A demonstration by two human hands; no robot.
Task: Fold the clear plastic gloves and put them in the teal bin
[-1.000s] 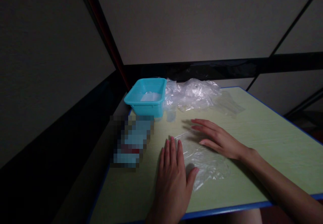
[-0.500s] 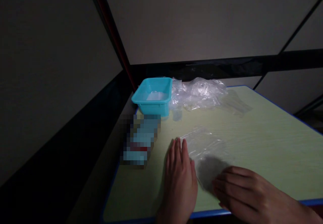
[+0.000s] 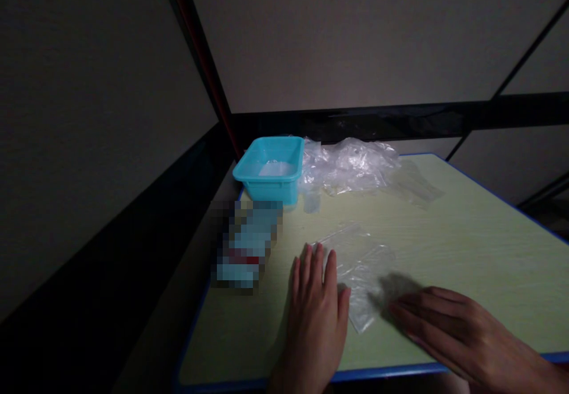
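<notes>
A thin clear plastic bag (image 3: 362, 278) lies flat on the table, lightly wrinkled. Along its left edge rests my left hand (image 3: 316, 317), palm down with the fingers stretched forward and slightly apart. My right hand (image 3: 457, 329) is to the right of the bag, over the table's near part, and casts a shadow beside the bag. Its fingers are extended loosely side by side, with nothing seen in them. The underside of this hand is hidden.
A turquoise plastic basket (image 3: 273, 192) with something whitish inside stands at the far left of the table (image 3: 466, 240). Beside it lies a heap of crumpled clear plastic bags (image 3: 355, 163). A pixelated item (image 3: 251, 246) sits at the left edge. Walls enclose the back and left.
My right hand has moved right, away from the bag's lower end, which now shows. The fingers of my left hand have spread a little.
</notes>
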